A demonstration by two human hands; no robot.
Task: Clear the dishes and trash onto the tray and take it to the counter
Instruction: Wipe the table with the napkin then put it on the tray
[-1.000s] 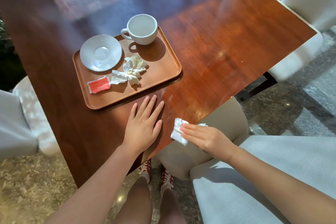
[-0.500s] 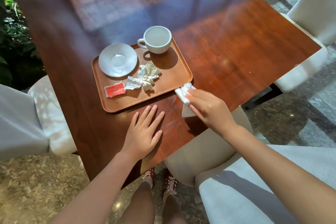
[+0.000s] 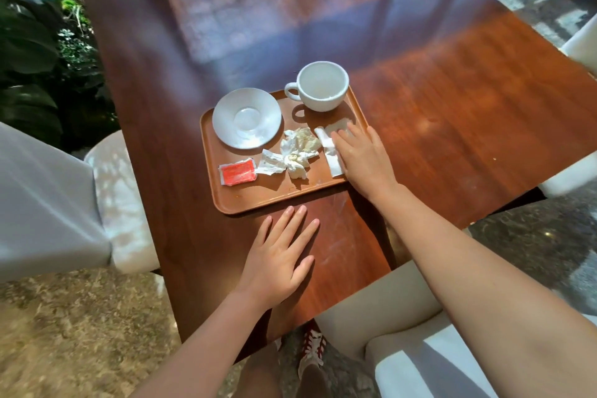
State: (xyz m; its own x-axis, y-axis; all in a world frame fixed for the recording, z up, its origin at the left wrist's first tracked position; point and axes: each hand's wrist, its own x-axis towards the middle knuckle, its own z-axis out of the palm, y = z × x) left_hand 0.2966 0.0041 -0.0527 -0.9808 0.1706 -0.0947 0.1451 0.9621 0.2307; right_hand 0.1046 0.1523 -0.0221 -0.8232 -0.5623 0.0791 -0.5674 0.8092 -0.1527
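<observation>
Five items sit on the brown rectangular plastic tray (image 3: 323, 189), which lies on the glossy dark wooden table (image 3: 452, 107): a white ceramic cup (image 3: 319, 86), a white ceramic saucer (image 3: 246, 117), a red sauce sachet (image 3: 238, 172), crumpled white tissue (image 3: 298, 149) and a folded white napkin (image 3: 332, 152) under the right hand (image 3: 363, 157). The right hand lies flat with fingers extended on the napkin; the left hand (image 3: 277, 260) rests open and empty on the table near the tray's front rim. The tray is probably stiff and smooth, so the crockery may slide and break; grasp both short rims and keep it level.
</observation>
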